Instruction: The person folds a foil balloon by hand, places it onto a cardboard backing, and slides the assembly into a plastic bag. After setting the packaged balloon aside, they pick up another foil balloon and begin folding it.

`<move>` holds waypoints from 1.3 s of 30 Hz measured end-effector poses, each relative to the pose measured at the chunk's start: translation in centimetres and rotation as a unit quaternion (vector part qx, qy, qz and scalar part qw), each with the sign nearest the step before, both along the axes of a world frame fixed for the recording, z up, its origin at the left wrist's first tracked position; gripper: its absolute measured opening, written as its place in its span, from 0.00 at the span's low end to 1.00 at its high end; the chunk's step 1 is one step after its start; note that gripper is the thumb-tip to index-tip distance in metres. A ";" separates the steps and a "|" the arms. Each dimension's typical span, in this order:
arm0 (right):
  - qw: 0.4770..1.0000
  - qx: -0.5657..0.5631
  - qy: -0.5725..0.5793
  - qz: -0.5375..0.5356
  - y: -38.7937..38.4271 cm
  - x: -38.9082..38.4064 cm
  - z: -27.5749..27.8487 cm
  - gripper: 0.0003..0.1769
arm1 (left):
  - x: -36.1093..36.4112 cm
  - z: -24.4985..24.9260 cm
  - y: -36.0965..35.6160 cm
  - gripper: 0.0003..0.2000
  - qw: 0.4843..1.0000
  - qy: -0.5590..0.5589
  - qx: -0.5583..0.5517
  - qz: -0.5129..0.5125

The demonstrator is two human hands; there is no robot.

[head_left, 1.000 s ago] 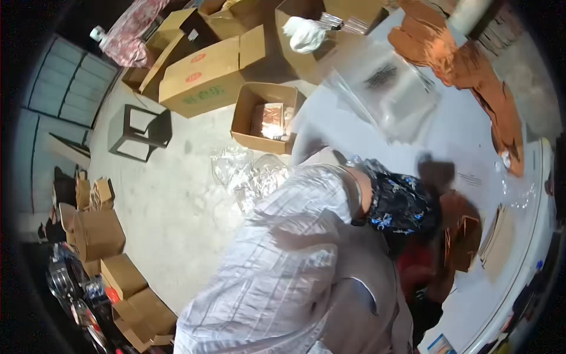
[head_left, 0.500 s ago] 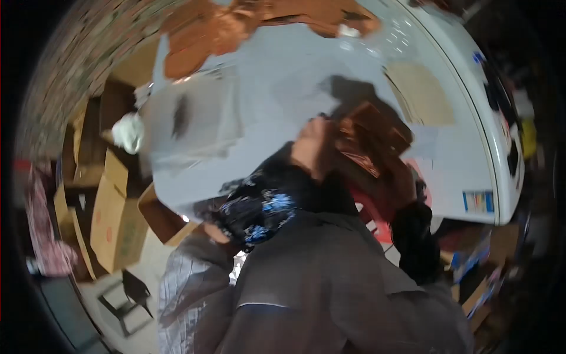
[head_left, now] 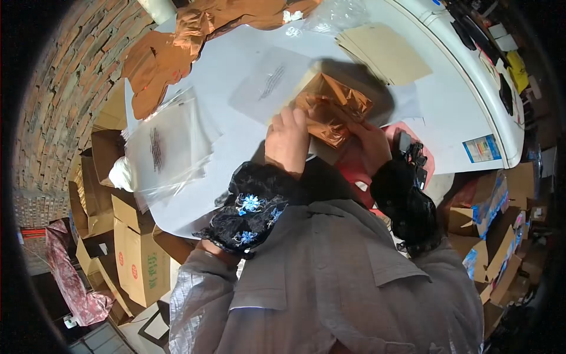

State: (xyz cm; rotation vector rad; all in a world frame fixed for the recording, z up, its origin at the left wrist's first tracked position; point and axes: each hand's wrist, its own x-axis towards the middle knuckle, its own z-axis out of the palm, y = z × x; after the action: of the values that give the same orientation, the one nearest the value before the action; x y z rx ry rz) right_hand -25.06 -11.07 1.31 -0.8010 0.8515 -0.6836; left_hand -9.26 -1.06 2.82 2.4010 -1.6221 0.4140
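Note:
A shiny copper-coloured foil bundle (head_left: pixel 339 106), creased and folded, lies at the near middle of the table. A beige card sheet (head_left: pixel 313 74) shows beyond its left edge. My left hand (head_left: pixel 287 138) is closed, its fingertips pinching at the bundle's left edge. My right hand (head_left: pixel 374 146) grips the bundle's near right corner, thumb on top and the other fingers mostly hidden. A flat clear plastic bag (head_left: pixel 259 88) with dark print lies just left of the bundle. Further left is a stack of similar clear bags (head_left: pixel 183 138).
More copper foil (head_left: pixel 156 68) lies along the far left table edge (head_left: pixel 230 53). Beige card sheets (head_left: pixel 386 53) and crumpled clear plastic (head_left: pixel 336 17) are at the back. A red stool (head_left: pixel 354 171) stands near my right arm. Cardboard boxes (head_left: pixel 132 259) flank the table.
The view has turned and sharpened. The foil bundle now lies flatter, with the beige card showing beside it. My left hand has come to its left edge; my right hand stays at the near right corner.

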 end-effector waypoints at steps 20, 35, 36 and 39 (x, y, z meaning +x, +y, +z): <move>0.996 -0.060 0.053 0.049 -2.2 1.2 -1.5 0.17 | 3.1 3.1 1.4 0.15 0.989 0.098 -0.087 -0.061; 0.997 0.030 0.003 0.064 -2.1 2.4 -0.3 0.15 | 8.7 -6.2 -13.5 0.31 0.966 0.172 0.067 -0.180; 0.998 0.037 -0.007 0.059 -2.0 2.8 -0.4 0.15 | 8.3 -4.6 -13.2 0.31 0.963 0.186 0.077 -0.177; 0.998 0.028 -0.003 0.057 -2.1 3.9 -0.4 0.15 | 9.9 -10.5 -15.4 0.31 0.988 -0.066 0.043 -0.132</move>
State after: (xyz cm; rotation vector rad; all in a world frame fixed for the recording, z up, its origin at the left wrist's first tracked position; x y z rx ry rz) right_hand -21.19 -13.13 0.92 -0.7915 0.8101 -0.5582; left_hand 0.67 -16.44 -7.67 2.2144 -2.0224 0.4708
